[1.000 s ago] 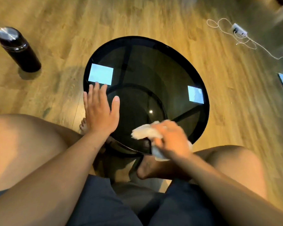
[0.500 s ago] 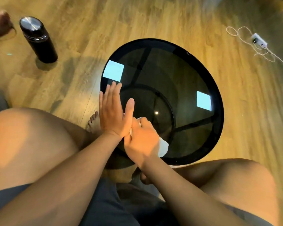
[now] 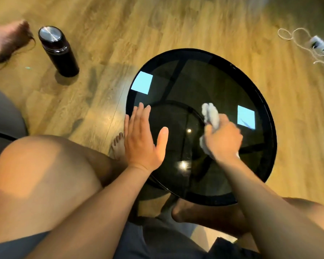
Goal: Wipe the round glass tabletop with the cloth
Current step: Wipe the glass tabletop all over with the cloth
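Note:
The round dark glass tabletop with a black rim stands low in front of my knees. My right hand is closed around a crumpled white cloth and presses it on the glass right of centre; cloth sticks out beyond the fingers and below the palm. My left hand lies flat on the glass near the left rim, fingers together, thumb spread, holding nothing. Two bright square reflections show on the glass.
A black flask with a steel lid stands on the wooden floor at the far left, next to another person's foot. A white cable and plug lie at the far right. My bare knees and feet flank the table.
My right hand has swept the cloth from beside my left hand, near the front edge, out to the right and farther onto the glass. The left hand has stayed flat in place.

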### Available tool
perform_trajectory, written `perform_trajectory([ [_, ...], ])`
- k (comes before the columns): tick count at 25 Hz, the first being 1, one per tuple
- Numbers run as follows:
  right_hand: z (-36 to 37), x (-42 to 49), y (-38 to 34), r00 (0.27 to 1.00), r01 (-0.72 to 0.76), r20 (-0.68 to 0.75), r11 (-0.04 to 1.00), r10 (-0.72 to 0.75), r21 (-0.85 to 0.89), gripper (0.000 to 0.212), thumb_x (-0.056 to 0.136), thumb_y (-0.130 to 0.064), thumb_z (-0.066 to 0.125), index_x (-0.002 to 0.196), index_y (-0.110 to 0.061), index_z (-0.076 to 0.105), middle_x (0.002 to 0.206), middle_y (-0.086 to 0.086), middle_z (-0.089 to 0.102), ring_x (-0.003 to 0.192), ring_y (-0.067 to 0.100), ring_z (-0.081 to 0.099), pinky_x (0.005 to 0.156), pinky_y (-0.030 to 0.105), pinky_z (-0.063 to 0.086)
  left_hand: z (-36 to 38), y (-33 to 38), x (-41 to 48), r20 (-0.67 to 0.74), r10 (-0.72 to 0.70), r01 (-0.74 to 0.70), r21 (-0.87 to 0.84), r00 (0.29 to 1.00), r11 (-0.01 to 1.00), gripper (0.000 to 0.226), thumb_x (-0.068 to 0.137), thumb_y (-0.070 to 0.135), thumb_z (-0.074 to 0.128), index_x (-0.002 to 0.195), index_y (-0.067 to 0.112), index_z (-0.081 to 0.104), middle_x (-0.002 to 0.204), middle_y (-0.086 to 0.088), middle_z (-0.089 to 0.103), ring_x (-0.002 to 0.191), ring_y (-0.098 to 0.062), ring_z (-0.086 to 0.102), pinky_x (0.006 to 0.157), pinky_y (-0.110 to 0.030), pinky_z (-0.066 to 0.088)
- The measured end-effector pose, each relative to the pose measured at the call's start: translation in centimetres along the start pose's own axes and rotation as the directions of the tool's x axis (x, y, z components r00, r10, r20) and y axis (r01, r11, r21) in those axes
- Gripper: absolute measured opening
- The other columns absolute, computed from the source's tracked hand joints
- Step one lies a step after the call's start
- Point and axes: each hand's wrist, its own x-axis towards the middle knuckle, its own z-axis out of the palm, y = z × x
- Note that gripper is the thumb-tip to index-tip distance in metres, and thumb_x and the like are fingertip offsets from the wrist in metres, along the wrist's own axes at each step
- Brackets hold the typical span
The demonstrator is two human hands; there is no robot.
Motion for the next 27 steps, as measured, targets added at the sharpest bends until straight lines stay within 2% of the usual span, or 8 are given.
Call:
perform_trajectory([
  [3, 1.1, -6.5, -10.1, 0.868, 0.434, 0.157, 0.873, -0.472, 0.222, 0.024, 0.091, -0.037, 0.052, 0.11, -0.028, 0.062, 0.085, 0.003, 0.06, 0.074, 0.026, 0.061, 0.063, 0.032, 0.044, -0.4, 0.3, -0.1, -0.02, -0.062, 0.057, -0.176, 0.998, 0.983, 0.06, 0.097, 0.043, 0.033, 0.147, 0.011, 0.037, 0.158, -0.016, 0.035, 0.147, -0.032, 0.031, 0.12, -0.056, 0.021],
  [6, -0.4, -5.1, -5.9, 0.732, 0.632, 0.118, 0.734, -0.671, 0.25, 0.03, 0.089, -0.038, 0.051, 0.114, -0.03, 0.064, 0.095, 0.004, 0.064, 0.084, 0.026, 0.063, 0.068, 0.034, 0.052, -0.4, 0.5, -0.1, 0.003, -0.055, 0.055, -0.09, 0.999, 0.994, 0.064, 0.094, 0.045, 0.034, 0.146, 0.008, 0.04, 0.157, -0.016, 0.036, 0.149, -0.031, 0.028, 0.123, -0.051, 0.012],
  [10, -3.7, 2.9, 10.0, 0.965, 0.245, 0.118, 0.966, -0.236, -0.077, 0.03, 0.089, -0.032, 0.049, 0.117, -0.025, 0.057, 0.102, 0.011, 0.062, 0.098, 0.039, 0.06, 0.073, 0.04, 0.049, -0.1, 0.2, 0.0, 0.017, -0.046, 0.045, 0.013, 0.999, 0.999, 0.064, 0.095, 0.046, 0.038, 0.146, 0.008, 0.039, 0.158, -0.015, 0.036, 0.15, -0.03, 0.025, 0.125, -0.044, 0.007],
  [14, -3.8, 9.1, 7.5, 0.982, -0.19, 0.03, 0.981, 0.189, 0.034, 0.035, 0.087, -0.036, 0.048, 0.109, -0.012, 0.057, 0.107, 0.023, 0.067, 0.098, 0.041, 0.064, 0.082, 0.042, 0.05, -0.2, 0.2, 0.0, 0.035, -0.044, 0.043, 0.005, 0.998, 0.999, 0.064, 0.095, 0.045, 0.039, 0.146, 0.006, 0.04, 0.157, -0.016, 0.037, 0.15, -0.03, 0.025, 0.124, -0.049, 0.009],
  [17, 0.6, 4.6, -7.5, 0.968, 0.231, 0.067, 0.965, -0.241, 0.122, 0.031, 0.089, -0.044, 0.051, 0.108, -0.023, 0.063, 0.096, 0.01, 0.07, 0.092, 0.036, 0.065, 0.073, 0.036, 0.044, -0.4, 0.5, 0.0, 0.02, -0.062, 0.063, -0.023, 0.998, 0.998, 0.065, 0.094, 0.042, 0.036, 0.146, 0.002, 0.039, 0.157, -0.019, 0.035, 0.149, -0.033, 0.027, 0.123, -0.054, 0.013],
  [21, 0.7, -1.8, -11.6, 0.66, 0.652, 0.205, 0.687, -0.723, 0.322, 0.029, 0.088, -0.04, 0.052, 0.113, -0.031, 0.063, 0.091, 0.003, 0.062, 0.084, 0.026, 0.063, 0.065, 0.033, 0.047, -0.4, 1.0, -0.3, -0.01, -0.051, 0.05, -0.096, 0.999, 0.994, 0.065, 0.093, 0.041, 0.037, 0.139, -0.004, 0.041, 0.152, -0.026, 0.037, 0.143, -0.042, 0.035, 0.117, -0.061, 0.023],
  [24, -2.0, 2.1, 2.1, 0.835, 0.524, 0.133, 0.845, -0.534, 0.106, 0.035, 0.084, -0.04, 0.046, 0.116, -0.034, 0.059, 0.102, 0.006, 0.065, 0.095, 0.032, 0.064, 0.076, 0.04, 0.053, 0.1, 0.2, -0.1, 0.04, -0.017, 0.017, 0.021, 0.999, 1.0, 0.062, 0.094, 0.041, 0.043, 0.142, 0.002, 0.04, 0.158, -0.019, 0.033, 0.15, -0.032, 0.023, 0.123, -0.052, 0.014],
  [27, -4.1, 10.5, 11.9, 0.996, 0.085, 0.033, 0.995, -0.084, -0.055, 0.039, 0.087, -0.039, 0.044, 0.12, -0.023, 0.056, 0.1, 0.017, 0.068, 0.093, 0.04, 0.065, 0.077, 0.04, 0.05, 0.3, -0.1, -0.2, 0.039, -0.012, 0.01, 0.032, 0.999, 0.999, 0.063, 0.093, 0.041, 0.045, 0.144, 0.005, 0.039, 0.158, -0.015, 0.033, 0.151, -0.028, 0.021, 0.125, -0.046, 0.01],
])
